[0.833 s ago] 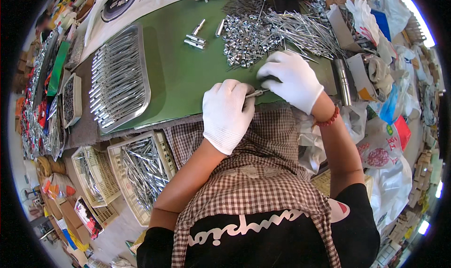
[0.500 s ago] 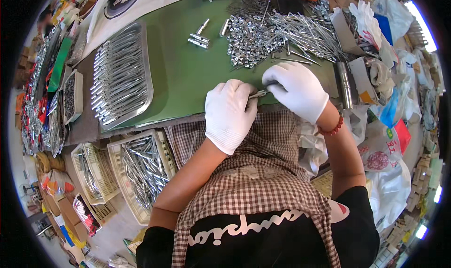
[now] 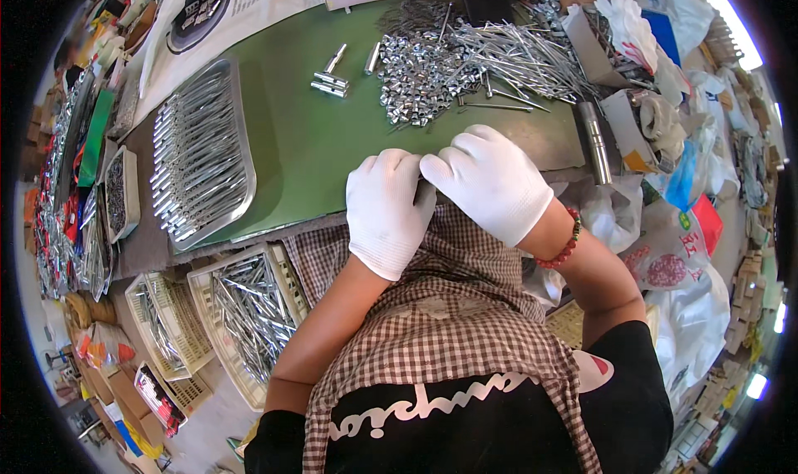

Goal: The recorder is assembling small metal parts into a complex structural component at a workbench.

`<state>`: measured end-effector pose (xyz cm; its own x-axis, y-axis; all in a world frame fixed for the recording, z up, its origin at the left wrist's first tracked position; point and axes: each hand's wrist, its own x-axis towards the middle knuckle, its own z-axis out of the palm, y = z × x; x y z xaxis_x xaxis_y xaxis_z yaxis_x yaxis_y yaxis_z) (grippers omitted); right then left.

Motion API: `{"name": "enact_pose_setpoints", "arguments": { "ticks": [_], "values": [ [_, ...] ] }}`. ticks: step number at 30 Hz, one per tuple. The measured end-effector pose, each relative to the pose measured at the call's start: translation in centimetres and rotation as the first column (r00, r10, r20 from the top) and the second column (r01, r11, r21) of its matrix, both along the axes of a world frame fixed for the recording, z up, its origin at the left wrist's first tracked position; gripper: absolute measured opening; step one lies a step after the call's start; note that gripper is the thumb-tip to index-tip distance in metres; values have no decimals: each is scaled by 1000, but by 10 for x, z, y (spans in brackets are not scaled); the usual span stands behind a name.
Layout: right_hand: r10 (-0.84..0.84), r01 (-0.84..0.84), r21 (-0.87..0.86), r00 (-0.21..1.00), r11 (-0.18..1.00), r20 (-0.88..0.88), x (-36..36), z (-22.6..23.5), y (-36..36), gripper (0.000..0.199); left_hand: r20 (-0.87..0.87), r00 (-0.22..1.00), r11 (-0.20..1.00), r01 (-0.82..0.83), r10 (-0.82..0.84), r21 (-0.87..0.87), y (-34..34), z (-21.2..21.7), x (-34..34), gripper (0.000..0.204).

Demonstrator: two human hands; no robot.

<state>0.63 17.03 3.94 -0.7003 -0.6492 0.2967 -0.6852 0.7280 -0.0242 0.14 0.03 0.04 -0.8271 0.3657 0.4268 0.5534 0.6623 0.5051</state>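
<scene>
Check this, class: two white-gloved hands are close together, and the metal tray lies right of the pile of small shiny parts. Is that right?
Not quite: the head view shows the metal tray left of the pile of small shiny parts. The white-gloved left hand and right hand are indeed close together.

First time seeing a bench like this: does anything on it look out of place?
Slightly: a few short metal cylinders lie loose left of the heap of small metal parts, looking stray compared with the neatly filled tray.
</scene>
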Motion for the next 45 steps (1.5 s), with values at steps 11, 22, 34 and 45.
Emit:
{"name": "enact_pose_setpoints", "arguments": {
  "ticks": [11,22,34,45],
  "values": [
    [-170,118,-291,973,949,-159,11,-14,12,20,-36,999,997,21,-19,68,4,0,0,12],
    [-718,673,-447,690,589,92,55,-12,100,53,-85,996,999,-12,17,53,2,-10,0,10],
    [-690,650,-479,714,591,117,59,-19,58,65,-18,1000,997,-23,24,68,4,-5,2,9],
    [-763,753,-131,622,645,-178,-12,-11,164,24,-67,997,1000,-25,24,-9,5,-5,5,17]
  ]
}}
